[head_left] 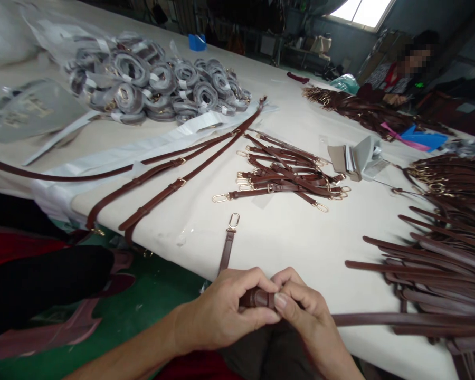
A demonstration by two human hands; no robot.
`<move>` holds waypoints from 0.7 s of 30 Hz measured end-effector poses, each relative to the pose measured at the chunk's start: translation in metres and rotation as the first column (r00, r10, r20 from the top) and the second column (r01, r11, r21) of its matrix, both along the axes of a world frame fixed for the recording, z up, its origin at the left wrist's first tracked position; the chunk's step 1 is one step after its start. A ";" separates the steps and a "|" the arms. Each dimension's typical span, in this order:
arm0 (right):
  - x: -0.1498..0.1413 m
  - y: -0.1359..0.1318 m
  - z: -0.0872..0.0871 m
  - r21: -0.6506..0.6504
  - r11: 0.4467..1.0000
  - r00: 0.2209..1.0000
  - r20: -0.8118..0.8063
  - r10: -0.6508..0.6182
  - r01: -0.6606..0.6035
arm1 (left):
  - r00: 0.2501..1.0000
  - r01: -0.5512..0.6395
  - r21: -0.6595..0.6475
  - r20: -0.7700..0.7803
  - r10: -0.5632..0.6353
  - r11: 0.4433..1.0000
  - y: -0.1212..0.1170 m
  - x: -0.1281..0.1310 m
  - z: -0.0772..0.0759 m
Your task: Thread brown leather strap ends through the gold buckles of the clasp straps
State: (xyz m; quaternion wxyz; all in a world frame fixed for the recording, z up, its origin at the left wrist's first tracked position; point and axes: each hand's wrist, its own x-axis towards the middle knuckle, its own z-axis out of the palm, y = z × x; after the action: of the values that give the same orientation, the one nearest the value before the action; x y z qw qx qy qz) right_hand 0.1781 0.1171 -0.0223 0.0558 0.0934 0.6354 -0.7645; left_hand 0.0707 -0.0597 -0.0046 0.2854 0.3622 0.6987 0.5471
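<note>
Both my hands meet at the table's near edge. My left hand (225, 309) and my right hand (301, 306) are closed around the same brown leather strap (257, 298), pinching it between thumbs and fingers. One part of the strap runs up onto the table and ends in a gold clasp (233, 220). Another length runs right along the table edge (380, 319). What the fingers do at the pinched spot is hidden.
A heap of short brown straps with gold clasps (288, 177) lies mid-table. Long straps (170, 182) stretch to the left; a big pile of straps (443, 248) sits at right. Wrapped grey rolls (158, 84) lie far left. Another person (404, 79) sits at the far end.
</note>
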 end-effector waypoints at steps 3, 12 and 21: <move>0.001 0.004 0.001 -0.068 0.998 1.000 0.019 -0.012 0.014 | 0.997 0.071 -0.026 0.000 -0.071 0.997 0.002 -0.004 0.003; -0.010 0.017 0.010 -0.464 0.856 0.963 0.024 0.268 -0.227 | 0.926 0.346 -0.051 0.178 -0.333 0.937 0.003 -0.023 0.022; -0.015 0.005 0.006 -0.531 0.839 0.991 -0.006 0.136 -0.119 | 0.929 0.366 -0.235 0.041 -0.367 0.900 -0.006 -0.042 0.043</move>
State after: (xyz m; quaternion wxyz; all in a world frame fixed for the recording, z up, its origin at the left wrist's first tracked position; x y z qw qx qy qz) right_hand 0.1632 0.1220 -0.0158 0.1403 0.0439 0.4036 -0.9030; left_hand 0.0290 -0.0653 0.0388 0.4231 0.4512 0.6794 0.3947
